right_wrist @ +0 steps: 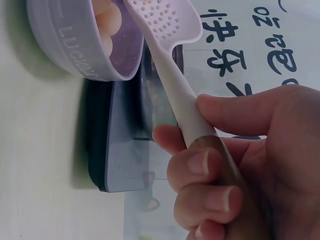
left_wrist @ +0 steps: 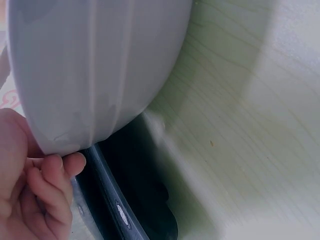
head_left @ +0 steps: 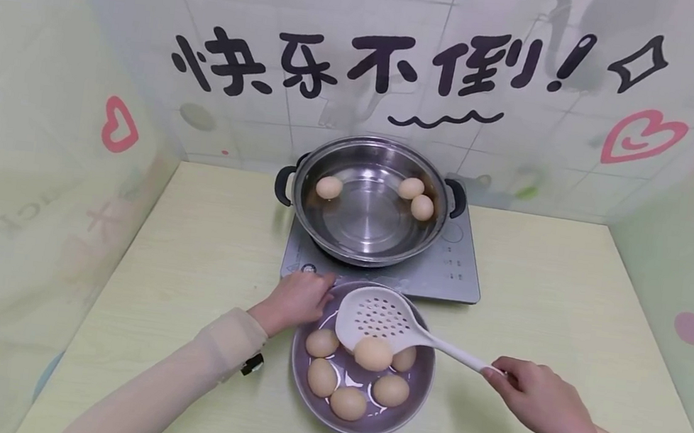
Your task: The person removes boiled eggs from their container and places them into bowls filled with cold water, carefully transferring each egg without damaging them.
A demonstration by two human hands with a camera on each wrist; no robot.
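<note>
In the head view my left hand [head_left: 299, 299] grips the far-left rim of a purple bowl [head_left: 355, 428]. Thumb and fingers pinch the bowl's edge in the left wrist view. Several brown eggs [head_left: 348, 403] lie in the bowl. My right hand [head_left: 547, 407] holds a white slotted spoon [head_left: 374, 312] by its handle, fingers curled round the brown part in the right wrist view. The spoon's perforated head is over the bowl, and one egg [head_left: 373, 354] overlaps its near edge. Beyond the bowl, a steel pot [head_left: 365, 236] contains three eggs [head_left: 329, 187].
The pot, with black side handles [head_left: 455, 198], stands on a grey induction cooker [head_left: 452, 278] just behind the bowl. A pale wood table [head_left: 210, 229] lies beneath everything. Printed sheets [head_left: 358, 118] with lettering and hearts enclose the back and both sides.
</note>
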